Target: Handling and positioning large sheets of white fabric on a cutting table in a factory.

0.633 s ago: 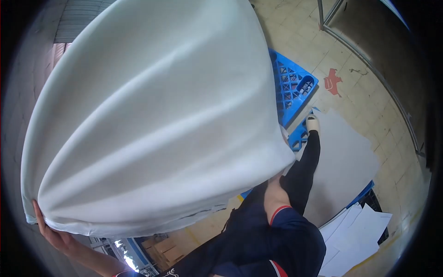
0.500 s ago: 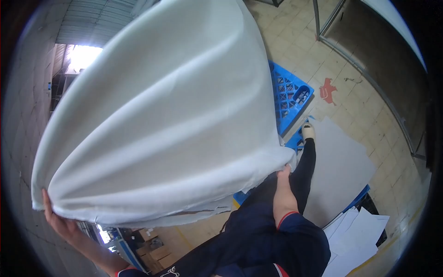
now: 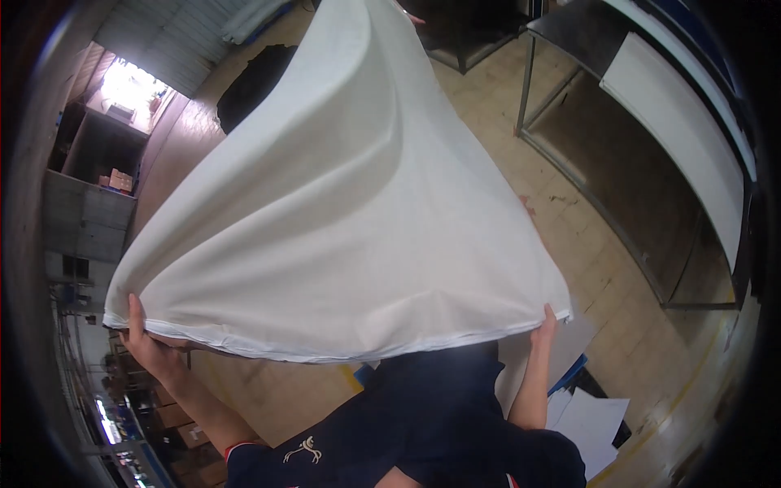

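A large sheet of white fabric (image 3: 342, 236) is stretched out in front of me, with soft folds running from its near left corner toward its narrower far end. My left hand (image 3: 150, 342) grips the near left corner, fingers wrapped over the edge. At the near right corner, my right hand (image 3: 543, 327) pinches the edge with the thumb on top. Between both hands the near hem runs roughly straight across my chest. Beside the far end, a small skin-coloured patch looks like another person's hand, partly hidden.
To the right stands a metal-framed table (image 3: 569, 41) with white sheets (image 3: 675, 122) on it. White boards or papers (image 3: 590, 423) lie low at the right. A dark heap (image 3: 252, 85) rests on the floor beyond the fabric. Cardboard boxes (image 3: 183, 427) are at the lower left.
The fabric's near edge has levelled and spread wider. My right hand has moved right and slightly down, my left slightly up and right. The blue pallet is now covered.
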`<state>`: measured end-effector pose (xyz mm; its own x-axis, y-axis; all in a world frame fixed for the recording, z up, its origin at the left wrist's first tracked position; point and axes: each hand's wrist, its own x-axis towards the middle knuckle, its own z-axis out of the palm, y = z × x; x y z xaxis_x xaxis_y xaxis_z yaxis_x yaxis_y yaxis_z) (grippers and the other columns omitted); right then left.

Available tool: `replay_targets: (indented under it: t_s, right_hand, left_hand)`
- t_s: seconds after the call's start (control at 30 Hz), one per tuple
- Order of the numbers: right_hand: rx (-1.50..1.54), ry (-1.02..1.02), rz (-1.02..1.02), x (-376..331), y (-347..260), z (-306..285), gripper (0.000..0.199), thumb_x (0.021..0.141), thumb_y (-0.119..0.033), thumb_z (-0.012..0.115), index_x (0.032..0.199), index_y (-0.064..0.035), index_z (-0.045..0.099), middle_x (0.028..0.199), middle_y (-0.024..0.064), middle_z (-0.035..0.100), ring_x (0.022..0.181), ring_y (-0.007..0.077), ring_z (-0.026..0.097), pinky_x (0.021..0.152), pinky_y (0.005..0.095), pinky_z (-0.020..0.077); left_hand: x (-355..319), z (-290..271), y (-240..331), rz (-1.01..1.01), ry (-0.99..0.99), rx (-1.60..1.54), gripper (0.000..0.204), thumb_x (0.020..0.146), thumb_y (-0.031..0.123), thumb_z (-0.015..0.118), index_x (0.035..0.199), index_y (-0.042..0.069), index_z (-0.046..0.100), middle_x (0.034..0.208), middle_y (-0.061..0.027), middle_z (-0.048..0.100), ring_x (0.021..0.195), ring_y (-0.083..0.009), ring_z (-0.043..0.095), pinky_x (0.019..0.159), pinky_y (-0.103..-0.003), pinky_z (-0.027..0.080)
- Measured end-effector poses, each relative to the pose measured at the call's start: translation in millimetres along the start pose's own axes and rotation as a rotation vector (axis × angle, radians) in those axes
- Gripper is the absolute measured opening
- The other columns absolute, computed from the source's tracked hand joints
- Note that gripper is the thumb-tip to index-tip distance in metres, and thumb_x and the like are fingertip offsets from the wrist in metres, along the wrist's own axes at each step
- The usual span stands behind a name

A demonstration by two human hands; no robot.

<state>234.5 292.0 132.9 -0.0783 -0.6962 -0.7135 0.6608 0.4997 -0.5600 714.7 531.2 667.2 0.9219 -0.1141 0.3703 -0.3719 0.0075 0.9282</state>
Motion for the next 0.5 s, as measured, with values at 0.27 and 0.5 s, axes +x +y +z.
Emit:
replay_targets:
  t_s: [0.27,0.5]
  right_hand:
    - [0.146,0.194,0.146,63.7,-32.0,-42.6,0.054,0.073,-0.020,0.041,0.122,0.0049,0.042,0.124,0.0223,0.046,0.114,0.0388,0.045,0.097,0.0520,0.0361]
    - [0.281,0.323,0.269,105.7,-18.9,-77.8,0.058,0.070,-0.023,0.043,0.122,0.0007,0.043,0.129,0.0190,0.044,0.118,0.0401,0.041,0.098,0.0575,0.0299]
  left_hand:
    - [-11.7,-10.6,-33.7,-0.023,0.021,-0.094,0.034,0.085,0.009,0.057,0.115,-0.006,0.050,0.111,-0.0148,0.056,0.096,-0.0222,0.057,0.081,-0.033,0.047]
    - [-11.5,-22.3,-20.7,-0.050,0.027,-0.112,0.034,0.085,0.009,0.057,0.114,-0.006,0.050,0.110,-0.0141,0.056,0.095,-0.0217,0.057,0.081,-0.032,0.047]
